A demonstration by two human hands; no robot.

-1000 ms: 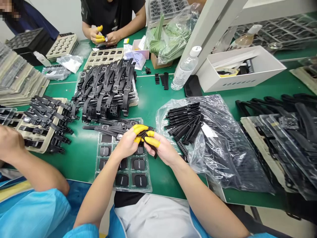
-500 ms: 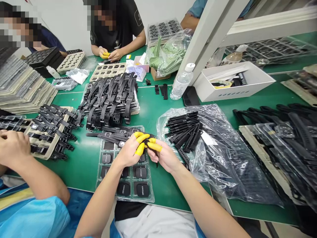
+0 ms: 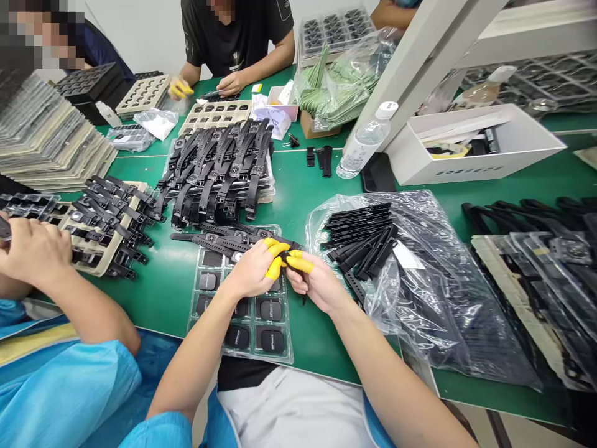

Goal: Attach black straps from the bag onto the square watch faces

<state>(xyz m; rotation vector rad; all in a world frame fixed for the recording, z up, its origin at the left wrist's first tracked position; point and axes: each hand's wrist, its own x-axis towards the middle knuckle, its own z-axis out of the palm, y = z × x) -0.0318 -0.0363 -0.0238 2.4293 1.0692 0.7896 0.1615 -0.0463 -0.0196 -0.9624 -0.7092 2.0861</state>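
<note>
My left hand (image 3: 254, 272) and my right hand (image 3: 321, 281) meet above the tray, with yellow finger cots on several fingertips. Both pinch a black watch strap (image 3: 286, 256), mostly hidden by the fingers; whether a watch case is attached I cannot tell. Under my wrists lies a clear plastic tray (image 3: 288, 330) whose compartments hold square black watch cases (image 3: 272, 340). Across its far end rest watches with black straps (image 3: 212, 238). To the right, loose black straps (image 3: 359, 224) are heaped on a clear plastic bag (image 3: 433, 292).
Stacked trays of strapped watches (image 3: 219, 165) stand ahead. A water bottle (image 3: 366, 143), a phone (image 3: 378, 173) and a white box (image 3: 485, 165) are back right. More watch trays (image 3: 522, 292) sit far right. A co-worker's hand (image 3: 35, 249) is at left; another person sits opposite.
The camera view has shifted, so the table appears higher up and slightly to the right. My hands keep their pinch on the strap. The person opposite has moved their hands apart.
</note>
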